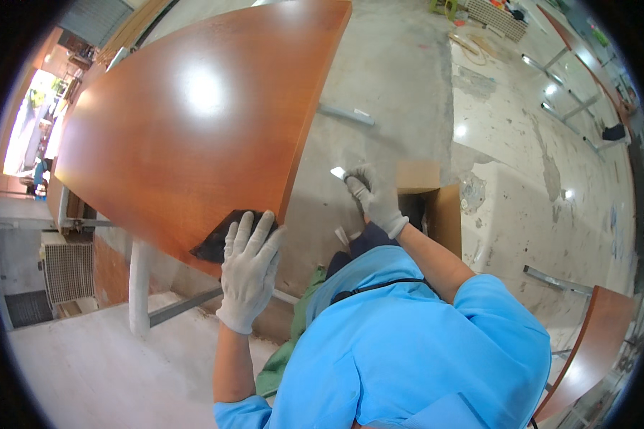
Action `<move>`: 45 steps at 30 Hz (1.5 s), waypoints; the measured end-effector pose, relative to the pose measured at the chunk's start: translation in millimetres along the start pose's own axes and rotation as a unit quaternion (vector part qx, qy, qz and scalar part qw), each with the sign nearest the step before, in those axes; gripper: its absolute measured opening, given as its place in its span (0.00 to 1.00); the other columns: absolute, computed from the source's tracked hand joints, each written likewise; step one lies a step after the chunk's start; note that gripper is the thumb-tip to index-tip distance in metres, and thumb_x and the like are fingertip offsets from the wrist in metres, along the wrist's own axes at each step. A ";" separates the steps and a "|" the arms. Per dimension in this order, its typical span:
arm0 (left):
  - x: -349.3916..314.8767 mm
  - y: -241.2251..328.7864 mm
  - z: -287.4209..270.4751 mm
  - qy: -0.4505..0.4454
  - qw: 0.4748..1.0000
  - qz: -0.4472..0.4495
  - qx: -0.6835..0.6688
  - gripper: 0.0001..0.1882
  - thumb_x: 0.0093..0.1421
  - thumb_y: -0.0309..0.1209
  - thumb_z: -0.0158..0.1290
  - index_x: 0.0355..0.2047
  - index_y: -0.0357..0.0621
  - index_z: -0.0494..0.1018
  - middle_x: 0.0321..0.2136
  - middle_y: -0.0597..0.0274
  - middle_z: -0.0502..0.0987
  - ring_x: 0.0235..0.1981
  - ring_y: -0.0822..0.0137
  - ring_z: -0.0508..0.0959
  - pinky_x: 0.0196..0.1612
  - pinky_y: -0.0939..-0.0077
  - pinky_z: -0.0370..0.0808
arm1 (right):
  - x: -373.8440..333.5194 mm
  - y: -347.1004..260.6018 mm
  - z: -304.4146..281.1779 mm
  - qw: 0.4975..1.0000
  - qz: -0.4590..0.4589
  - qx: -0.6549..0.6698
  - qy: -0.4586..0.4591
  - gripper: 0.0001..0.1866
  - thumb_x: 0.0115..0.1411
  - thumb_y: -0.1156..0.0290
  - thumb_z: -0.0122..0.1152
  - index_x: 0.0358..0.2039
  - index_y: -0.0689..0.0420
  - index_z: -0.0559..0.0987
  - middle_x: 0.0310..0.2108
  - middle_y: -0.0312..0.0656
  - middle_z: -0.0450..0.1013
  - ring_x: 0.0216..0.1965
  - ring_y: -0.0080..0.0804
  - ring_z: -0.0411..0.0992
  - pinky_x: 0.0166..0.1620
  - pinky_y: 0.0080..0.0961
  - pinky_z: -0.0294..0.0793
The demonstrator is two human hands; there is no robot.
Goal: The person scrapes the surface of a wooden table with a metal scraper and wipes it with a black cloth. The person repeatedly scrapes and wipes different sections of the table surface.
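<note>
My left hand (249,275), in a white knit glove, lies with its fingers stretched out over a crumpled black piece of cloth or plastic (211,245). That piece covers the near corner of a glossy reddish-brown wooden panel (215,150). My gloved right hand (373,199) is closed around a small tool, off the panel's right edge. A short bright flat tip (338,173), like a scraper blade, sticks out of the fingers toward the panel. The glove hides the rest of that tool.
An open cardboard box (445,214) stands just right of my right hand. Metal legs (347,114) jut from under the panel. Another brown panel (590,350) is at the lower right. A white post (139,286) stands below the panel's left side.
</note>
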State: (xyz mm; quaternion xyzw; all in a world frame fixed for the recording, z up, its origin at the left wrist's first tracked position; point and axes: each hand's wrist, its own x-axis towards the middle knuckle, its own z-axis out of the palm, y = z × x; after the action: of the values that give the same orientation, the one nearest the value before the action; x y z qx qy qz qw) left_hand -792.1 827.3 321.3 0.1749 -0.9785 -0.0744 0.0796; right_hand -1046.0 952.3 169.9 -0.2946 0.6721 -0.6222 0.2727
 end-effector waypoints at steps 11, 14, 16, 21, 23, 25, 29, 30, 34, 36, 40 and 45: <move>191.8 -20.6 43.0 0.063 0.993 0.101 0.004 0.18 0.65 0.27 0.53 0.55 0.46 0.79 0.63 0.58 0.74 0.66 0.46 0.69 0.69 0.47 0.64 | 52.1 26.4 -30.1 0.993 0.022 -0.093 0.062 0.09 0.68 0.70 0.60 0.44 0.62 0.80 0.31 0.42 0.74 0.29 0.29 0.72 0.35 0.30 0.72; 252.2 -25.8 52.1 0.071 0.990 0.124 -0.001 0.17 0.65 0.27 0.54 0.54 0.46 0.79 0.62 0.58 0.75 0.64 0.46 0.71 0.68 0.48 0.65 | 79.9 56.6 -53.9 0.993 0.079 -0.081 0.043 0.16 0.68 0.62 0.62 0.46 0.62 0.80 0.37 0.53 0.80 0.38 0.44 0.78 0.45 0.37 0.75; 293.6 -28.5 58.3 0.071 0.988 0.140 -0.002 0.16 0.65 0.28 0.54 0.53 0.46 0.79 0.61 0.57 0.75 0.63 0.46 0.71 0.68 0.48 0.66 | 103.8 73.3 -71.9 0.992 0.113 -0.042 0.022 0.15 0.69 0.62 0.61 0.47 0.60 0.80 0.33 0.45 0.78 0.34 0.33 0.75 0.41 0.30 0.74; 405.3 -41.1 75.4 0.087 0.983 0.161 -0.001 0.17 0.66 0.30 0.54 0.55 0.47 0.77 0.61 0.52 0.74 0.62 0.47 0.73 0.66 0.51 0.68 | 181.5 87.1 -107.5 0.983 0.175 0.057 0.011 0.15 0.71 0.61 0.61 0.49 0.58 0.80 0.32 0.36 0.75 0.31 0.20 0.69 0.36 0.22 0.71; 452.2 -54.6 80.9 0.100 0.985 0.133 -0.045 0.18 0.67 0.32 0.54 0.57 0.48 0.76 0.62 0.50 0.74 0.62 0.47 0.73 0.65 0.52 0.69 | 218.0 82.4 -118.9 0.991 0.122 0.035 0.049 0.16 0.71 0.61 0.61 0.51 0.58 0.80 0.32 0.36 0.75 0.30 0.22 0.70 0.37 0.22 0.72; 496.5 -75.7 80.0 0.118 0.990 0.078 -0.029 0.19 0.68 0.33 0.54 0.58 0.47 0.77 0.60 0.48 0.75 0.59 0.46 0.75 0.62 0.56 0.72 | 253.6 75.0 -134.6 0.994 0.082 -0.011 0.069 0.17 0.71 0.60 0.60 0.53 0.57 0.79 0.32 0.36 0.75 0.30 0.22 0.70 0.37 0.23 0.72; 511.1 -96.9 73.3 0.106 0.993 -0.044 0.020 0.18 0.69 0.35 0.53 0.58 0.49 0.78 0.60 0.49 0.76 0.64 0.48 0.72 0.67 0.55 0.68 | 309.1 55.5 -169.1 0.990 0.032 -0.120 0.060 0.18 0.71 0.60 0.60 0.56 0.56 0.78 0.32 0.36 0.76 0.32 0.23 0.71 0.38 0.24 0.72; 502.7 -90.1 75.2 0.123 0.992 0.012 0.024 0.19 0.68 0.35 0.54 0.57 0.49 0.78 0.60 0.50 0.76 0.64 0.48 0.72 0.67 0.54 0.68 | 319.3 50.0 -175.8 0.987 0.001 -0.147 0.064 0.18 0.71 0.60 0.60 0.56 0.56 0.78 0.32 0.36 0.76 0.33 0.23 0.71 0.38 0.25 0.72; 425.7 -31.5 74.7 0.031 0.994 0.108 -0.001 0.19 0.62 0.32 0.57 0.54 0.49 0.80 0.59 0.52 0.76 0.65 0.46 0.71 0.67 0.47 0.67 | 346.6 28.0 -185.9 0.994 0.066 -0.067 0.060 0.18 0.71 0.61 0.60 0.56 0.56 0.78 0.34 0.37 0.76 0.35 0.25 0.72 0.39 0.26 0.72; 378.2 -20.6 55.5 -0.065 0.993 0.099 0.001 0.18 0.60 0.32 0.59 0.50 0.46 0.80 0.57 0.51 0.77 0.63 0.43 0.71 0.67 0.45 0.67 | 349.0 18.3 -183.1 0.991 0.076 -0.085 0.074 0.18 0.71 0.62 0.60 0.56 0.57 0.78 0.34 0.37 0.77 0.35 0.26 0.73 0.39 0.28 0.73; 292.2 -28.2 35.1 -0.014 0.997 -0.006 -0.073 0.17 0.60 0.29 0.57 0.50 0.41 0.80 0.57 0.45 0.76 0.64 0.42 0.71 0.67 0.47 0.66 | 344.1 3.1 -172.9 0.995 -0.061 -0.075 0.016 0.17 0.71 0.65 0.58 0.57 0.55 0.78 0.36 0.39 0.79 0.37 0.31 0.76 0.41 0.32 0.75; 224.4 -100.0 28.5 0.106 0.946 -0.304 0.027 0.19 0.70 0.29 0.50 0.60 0.42 0.76 0.63 0.47 0.73 0.66 0.45 0.69 0.69 0.55 0.64 | 393.7 -22.0 -155.3 0.949 -0.209 -0.237 -0.007 0.20 0.69 0.72 0.56 0.61 0.51 0.77 0.41 0.48 0.80 0.34 0.44 0.79 0.39 0.36 0.77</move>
State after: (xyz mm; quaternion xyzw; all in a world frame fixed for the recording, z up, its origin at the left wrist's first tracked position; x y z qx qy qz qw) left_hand -972.1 658.4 305.3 0.4731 -0.8665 -0.0496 0.1515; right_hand -1425.5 766.5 203.8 -0.4890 0.7216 -0.4860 0.0630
